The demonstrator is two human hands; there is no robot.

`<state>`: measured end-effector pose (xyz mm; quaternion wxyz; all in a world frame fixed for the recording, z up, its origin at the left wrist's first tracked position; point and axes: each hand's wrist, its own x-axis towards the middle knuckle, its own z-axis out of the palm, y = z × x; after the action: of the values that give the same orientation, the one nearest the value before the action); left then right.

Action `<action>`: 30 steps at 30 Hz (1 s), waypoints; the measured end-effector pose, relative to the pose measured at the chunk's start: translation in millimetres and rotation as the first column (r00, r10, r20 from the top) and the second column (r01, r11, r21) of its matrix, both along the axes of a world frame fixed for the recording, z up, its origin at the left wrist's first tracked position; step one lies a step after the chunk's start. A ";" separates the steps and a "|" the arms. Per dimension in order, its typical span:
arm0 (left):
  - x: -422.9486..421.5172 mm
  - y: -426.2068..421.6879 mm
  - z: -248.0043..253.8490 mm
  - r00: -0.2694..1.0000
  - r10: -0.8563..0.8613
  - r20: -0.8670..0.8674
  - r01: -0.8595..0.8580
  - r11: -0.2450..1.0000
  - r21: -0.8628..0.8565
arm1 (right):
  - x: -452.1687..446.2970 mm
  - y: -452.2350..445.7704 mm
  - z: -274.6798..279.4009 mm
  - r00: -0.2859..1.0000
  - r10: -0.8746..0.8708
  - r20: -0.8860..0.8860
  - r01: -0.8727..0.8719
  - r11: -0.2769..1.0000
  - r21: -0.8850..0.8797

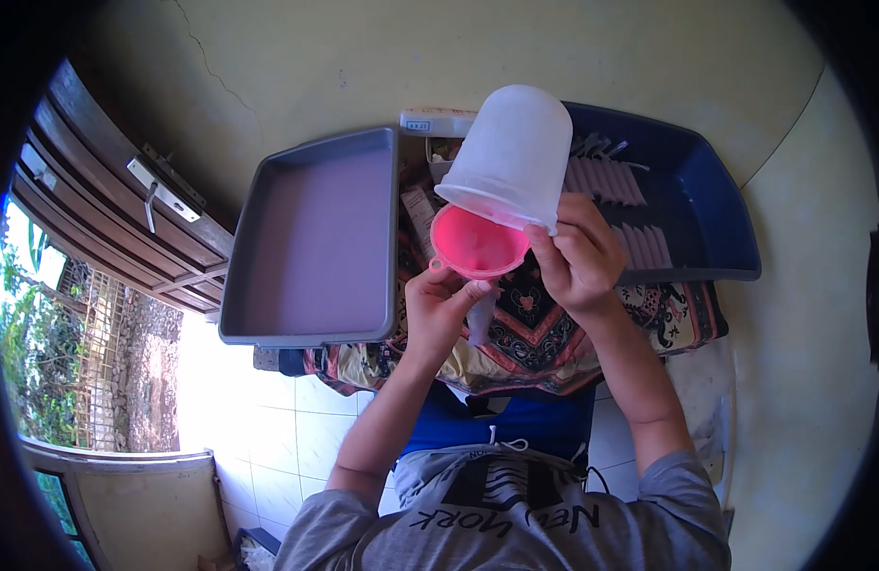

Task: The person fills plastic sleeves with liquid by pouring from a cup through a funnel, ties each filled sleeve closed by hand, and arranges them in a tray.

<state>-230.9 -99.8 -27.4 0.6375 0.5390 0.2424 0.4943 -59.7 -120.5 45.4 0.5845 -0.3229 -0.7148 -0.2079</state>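
My left hand (437, 309) is closed around the neck of a pink funnel (473, 249), whose wide mouth faces up. A narrow translucent plastic sleeve (481, 319) hangs below the funnel beside my fingers; how it is fixed there is hidden by my hand. With thumb and fingers, my right hand (582, 252) grips the rim of a white translucent plastic tub (513, 143). The tub is tipped nearly upside down, its mouth just above the funnel. Whether anything flows from it cannot be made out.
At left stands a grey tray (395, 238) with a purplish surface inside. A dark blue tray (715, 214) at right holds several slim pale-purple packets (601, 181). A patterned cloth (525, 352) covers the table. Small boxes (420, 209) sit between the trays. An open wooden door (116, 181) is at far left.
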 end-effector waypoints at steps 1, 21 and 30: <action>-0.6 0.0 -0.3 1.000 0.000 0.000 0.000 1.000 0.000 | -0.7 -0.5 0.7 1.000 0.000 0.000 0.000 1.000 0.000; -11.9 10.6 -3.2 0.990 0.139 0.024 -0.139 0.990 -0.001 | -13.0 31.6 -65.3 0.388 0.032 -0.921 -0.620 0.748 -0.235; -17.3 11.3 1.9 0.986 0.161 0.050 -0.160 0.987 -0.017 | -11.9 76.1 -130.8 0.474 -0.169 -0.864 -0.612 0.642 -0.461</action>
<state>-248.3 -88.5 -25.5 0.6053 0.5005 0.2718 0.5561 -71.6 -44.4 -85.4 0.6985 -0.4759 -0.3862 0.3695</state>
